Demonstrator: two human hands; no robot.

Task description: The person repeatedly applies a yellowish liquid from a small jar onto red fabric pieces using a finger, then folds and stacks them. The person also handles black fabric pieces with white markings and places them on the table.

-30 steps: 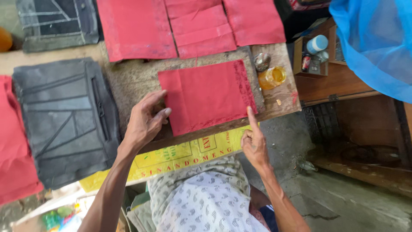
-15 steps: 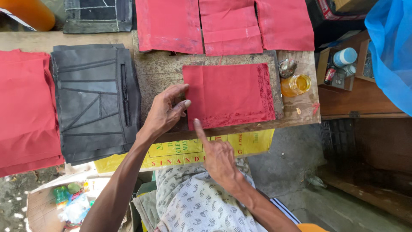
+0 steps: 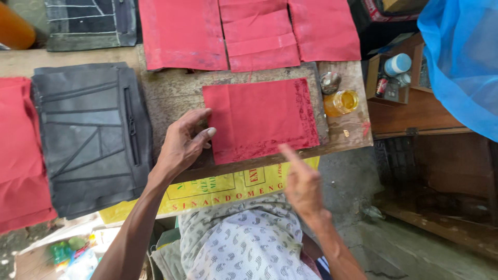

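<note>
at frame centre: red fabric piece (image 3: 259, 118) is laid flat on wooden table (image 3: 171, 91).
left hand (image 3: 182, 142): open, fingertips pressed on fabric's left edge.
right hand (image 3: 302, 184): raised below fabric, forefinger extended, nothing held.
centre right: yellow jar (image 3: 341, 102) is beside fabric.

A yellow sign (image 3: 228, 189) with red print and boxed panels hangs flat along the tabletop's (image 3: 171, 98) near edge. Off its right edge, an open cardboard box (image 3: 374, 78) holds a white tub (image 3: 397, 64) with a blue lid and a small dark can (image 3: 382, 86) with a red label
</note>
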